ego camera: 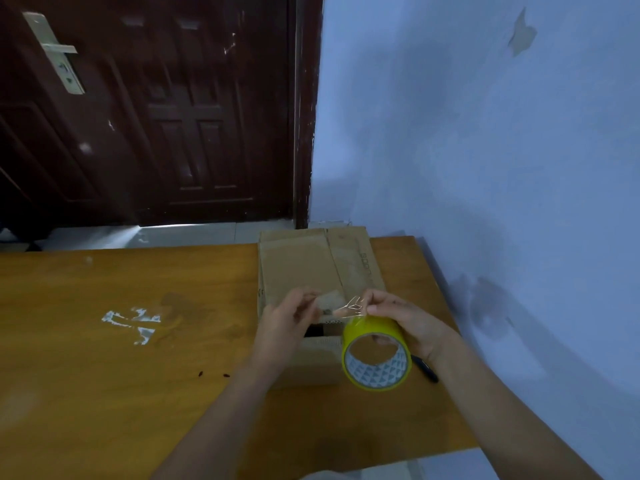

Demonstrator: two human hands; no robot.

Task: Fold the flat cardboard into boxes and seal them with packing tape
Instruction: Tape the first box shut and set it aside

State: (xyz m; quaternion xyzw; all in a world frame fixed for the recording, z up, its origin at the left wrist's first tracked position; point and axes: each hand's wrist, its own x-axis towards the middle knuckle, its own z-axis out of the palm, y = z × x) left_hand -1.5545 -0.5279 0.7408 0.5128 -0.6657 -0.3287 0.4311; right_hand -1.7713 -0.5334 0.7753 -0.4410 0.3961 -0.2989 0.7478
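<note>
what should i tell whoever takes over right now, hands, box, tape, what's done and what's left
Left hand: pinching the free end of clear tape pulled off the roll.
Right hand: grip on the yellow tape roll, held above the box's near edge.
Cardboard box: on the wooden table near the wall, top flaps down, a dark gap showing at the near end.
Black pen-like tool: on the table behind the roll.
Done: box folded.
Left: lay the tape, cut it, press it down.

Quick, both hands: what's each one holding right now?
Left hand: fingers pinched shut on the tape's free end.
Right hand: closed on the yellow tape roll, above the cardboard box.
</note>
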